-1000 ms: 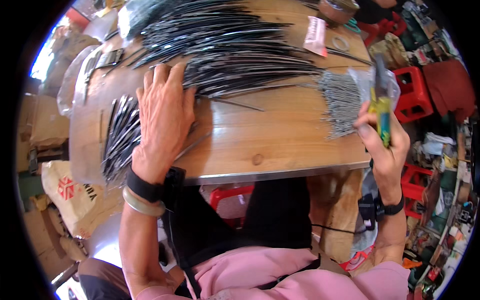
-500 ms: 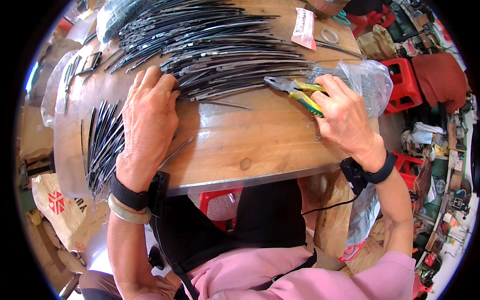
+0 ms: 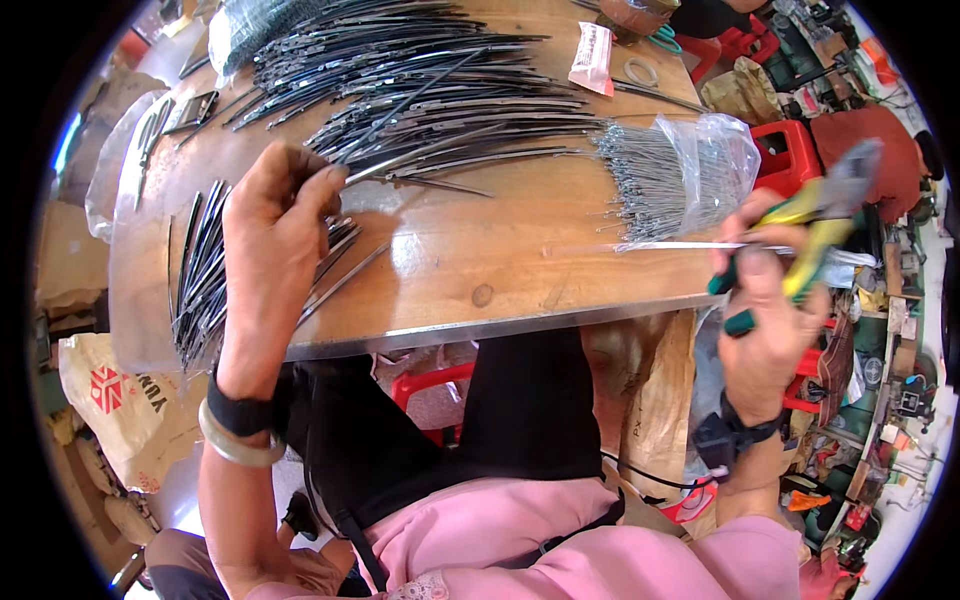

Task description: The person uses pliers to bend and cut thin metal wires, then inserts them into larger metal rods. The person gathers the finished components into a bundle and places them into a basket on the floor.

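Note:
My left hand point(image 3: 275, 240) is closed, thumb against fingers, on the near end of a thin dark strip point(image 3: 420, 153) that slants up to the right over the large pile of similar strips point(image 3: 430, 70). Beneath and left of that wrist lies a smaller bunch of dark strips point(image 3: 200, 270). My right hand point(image 3: 765, 300), off the table's right edge, grips pliers point(image 3: 825, 225) with yellow and green handles, their jaws up and blurred by motion. From its fingers a thin pale wire point(image 3: 680, 246) points left over the table. Beyond it, a bundle of thin wires point(image 3: 640, 180) sticks out of a clear plastic bag point(image 3: 720, 160).
A pink-and-white packet point(image 3: 592, 58) and a translucent ring point(image 3: 640, 72) lie at the far right of the wooden table point(image 3: 480, 260). Red stools point(image 3: 785, 155) stand beyond its right edge. A printed paper sack point(image 3: 110, 410) is at the lower left.
My right hand has moved right and down off the table with the pliers, a wire now in its fingers. My left hand has lifted a strip's end from the pile.

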A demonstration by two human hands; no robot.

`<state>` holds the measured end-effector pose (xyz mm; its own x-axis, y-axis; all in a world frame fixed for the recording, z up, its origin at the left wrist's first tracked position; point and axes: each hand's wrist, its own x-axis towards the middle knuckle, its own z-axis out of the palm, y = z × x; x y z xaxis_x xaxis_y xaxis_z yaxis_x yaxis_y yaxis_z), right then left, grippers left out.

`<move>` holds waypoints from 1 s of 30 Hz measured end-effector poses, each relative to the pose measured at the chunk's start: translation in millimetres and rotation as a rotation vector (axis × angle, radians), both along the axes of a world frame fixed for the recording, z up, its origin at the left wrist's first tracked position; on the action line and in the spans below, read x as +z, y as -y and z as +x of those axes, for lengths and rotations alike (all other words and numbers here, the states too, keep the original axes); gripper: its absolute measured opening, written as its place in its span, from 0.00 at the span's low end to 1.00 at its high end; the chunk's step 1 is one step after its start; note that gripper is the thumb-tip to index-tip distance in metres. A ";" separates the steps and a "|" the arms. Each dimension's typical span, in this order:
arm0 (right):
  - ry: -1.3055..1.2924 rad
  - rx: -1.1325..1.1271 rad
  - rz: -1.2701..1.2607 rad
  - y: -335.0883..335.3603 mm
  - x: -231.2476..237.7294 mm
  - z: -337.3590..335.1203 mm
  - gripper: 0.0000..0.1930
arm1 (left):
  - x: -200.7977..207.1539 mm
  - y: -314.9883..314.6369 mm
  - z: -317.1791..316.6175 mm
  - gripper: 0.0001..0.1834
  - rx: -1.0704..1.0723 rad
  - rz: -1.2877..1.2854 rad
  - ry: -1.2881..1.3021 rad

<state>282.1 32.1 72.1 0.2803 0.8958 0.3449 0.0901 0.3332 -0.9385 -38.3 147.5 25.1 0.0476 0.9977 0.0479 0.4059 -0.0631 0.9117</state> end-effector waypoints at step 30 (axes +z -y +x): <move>-0.002 0.306 -0.248 20.2 -39.5 -10.8 0.09 | -5.6 155.6 16.1 0.09 -0.018 -0.772 0.909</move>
